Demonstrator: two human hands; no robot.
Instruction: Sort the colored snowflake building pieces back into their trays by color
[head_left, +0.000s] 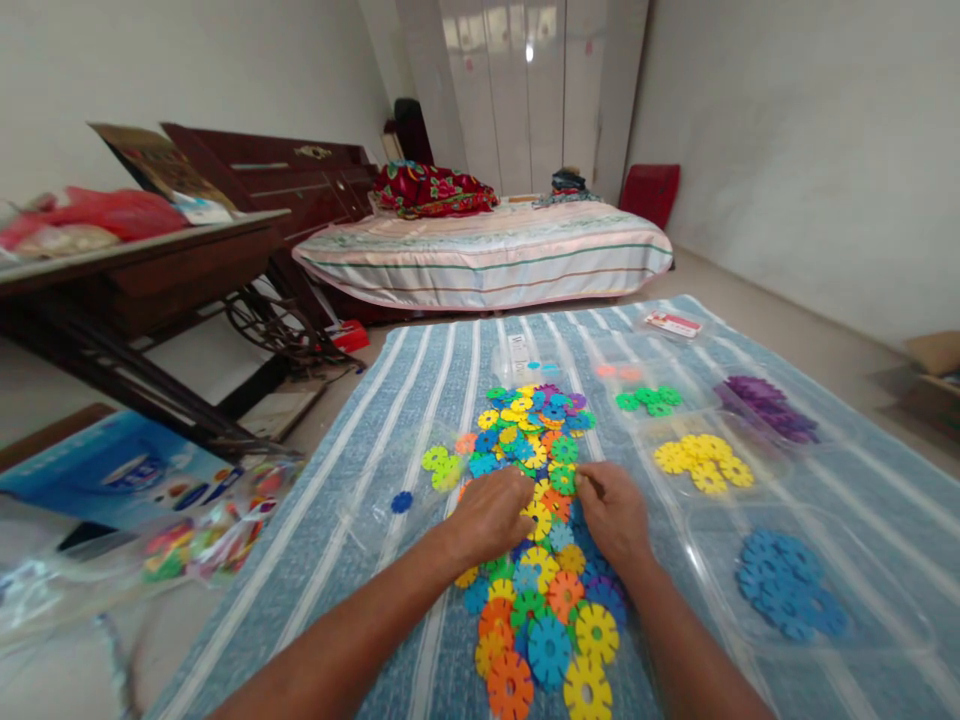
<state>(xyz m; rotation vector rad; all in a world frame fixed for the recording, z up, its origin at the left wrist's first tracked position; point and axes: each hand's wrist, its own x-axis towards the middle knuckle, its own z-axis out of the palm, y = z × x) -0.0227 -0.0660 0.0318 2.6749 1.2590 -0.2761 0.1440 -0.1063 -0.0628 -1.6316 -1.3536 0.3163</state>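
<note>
A long heap of notched plastic discs (550, 650) in many colours runs down the middle of a striped cloth. My left hand (493, 512) rests against the heap's left side, fingers curled down among the discs; what they grip, if anything, is hidden. Across from it, my right hand (616, 512) is closed at the heap's right side, thumb and fingers pinched beside a green disc (562, 479). Whether that disc is between the fingertips I cannot make out. Lime discs (442, 466) and one dark blue disc (402, 502) lie left of the heap on clear plastic.
At right, clear trays hold blue discs (787, 585), yellow discs (703, 461), green discs (649, 401) and purple discs (766, 407). A lidded clear box (673, 324) sits at the far edge. Beyond stands a bed (480, 260); a sewing-machine table (150, 260) is at left.
</note>
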